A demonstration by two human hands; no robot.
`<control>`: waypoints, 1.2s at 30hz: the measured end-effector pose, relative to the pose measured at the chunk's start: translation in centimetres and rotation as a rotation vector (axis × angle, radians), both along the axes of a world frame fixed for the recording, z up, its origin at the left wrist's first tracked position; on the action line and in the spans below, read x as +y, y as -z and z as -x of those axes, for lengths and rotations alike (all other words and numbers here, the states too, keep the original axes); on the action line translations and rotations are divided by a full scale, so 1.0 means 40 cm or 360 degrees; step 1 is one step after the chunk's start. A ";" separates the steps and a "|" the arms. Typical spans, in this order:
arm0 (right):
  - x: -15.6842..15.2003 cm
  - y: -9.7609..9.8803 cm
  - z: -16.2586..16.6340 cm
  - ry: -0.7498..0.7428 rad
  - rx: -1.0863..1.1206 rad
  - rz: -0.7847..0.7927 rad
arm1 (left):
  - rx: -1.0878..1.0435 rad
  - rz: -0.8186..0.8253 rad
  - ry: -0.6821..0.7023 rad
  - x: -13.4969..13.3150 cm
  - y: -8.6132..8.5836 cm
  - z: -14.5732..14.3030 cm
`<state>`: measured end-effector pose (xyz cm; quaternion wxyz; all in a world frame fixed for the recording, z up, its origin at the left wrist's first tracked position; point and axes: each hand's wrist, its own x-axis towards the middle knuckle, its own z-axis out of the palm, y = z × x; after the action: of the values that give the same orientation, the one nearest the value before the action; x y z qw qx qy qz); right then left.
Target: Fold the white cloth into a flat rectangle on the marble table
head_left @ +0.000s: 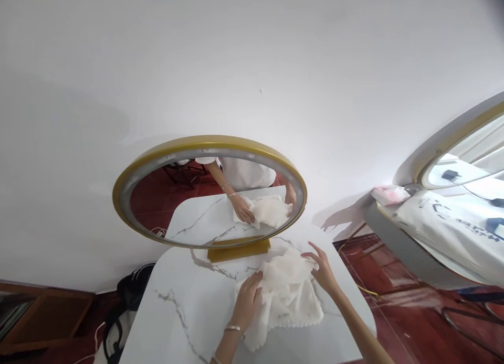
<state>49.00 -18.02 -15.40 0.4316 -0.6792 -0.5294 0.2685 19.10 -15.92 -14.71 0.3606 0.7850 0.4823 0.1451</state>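
Note:
A white fluffy cloth (289,293) lies bunched on the white marble table (185,311). My left hand (247,300) rests on the cloth's left edge with its fingers curled into the fabric. My right hand (323,269) touches the cloth's upper right corner, pinching it with some fingers spread. A round gold-framed mirror (208,191) stands on its gold base just behind the cloth and reflects both hands and the cloth.
A white wall fills the background. A black bag (132,293) sits on the red floor left of the table. At the right stand another mirror (460,159), a pink pack (389,194) and a white bag (452,227) on a second table.

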 end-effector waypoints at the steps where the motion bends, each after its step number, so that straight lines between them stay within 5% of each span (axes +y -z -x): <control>1: 0.004 -0.020 -0.002 -0.0100 0.0040 0.0037 | -0.0022 0.0052 -0.0031 0.001 -0.016 0.004; 9: -0.042 -0.214 -0.001 -0.0354 0.0068 -0.0047 | -0.0115 0.0149 -0.0200 -0.050 -0.201 0.029; 15: -0.096 -0.345 0.029 -0.0561 0.0039 -0.0214 | -0.0046 -0.0603 0.0221 -0.058 -0.306 -0.091; 20: -0.123 -0.342 0.036 -0.0381 0.0103 -0.0158 | -0.0153 -0.0721 0.0498 -0.089 -0.309 -0.213; 24: -0.145 -0.318 0.035 -0.0111 0.0087 -0.0210 | -0.0116 -0.0808 0.0437 -0.121 -0.281 -0.264; 29: -0.178 -0.295 0.034 0.0002 0.0240 -0.0235 | -0.0186 -0.0562 0.0236 -0.107 -0.270 -0.269; 36: -0.228 -0.260 0.014 -0.0100 0.0153 -0.0461 | -0.0287 -0.0252 0.0253 -0.122 -0.342 -0.251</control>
<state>48.46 -27.15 -5.01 0.5414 -0.5794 -0.5622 0.2349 29.14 -20.80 -1.02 0.3498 0.8305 0.3714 0.2237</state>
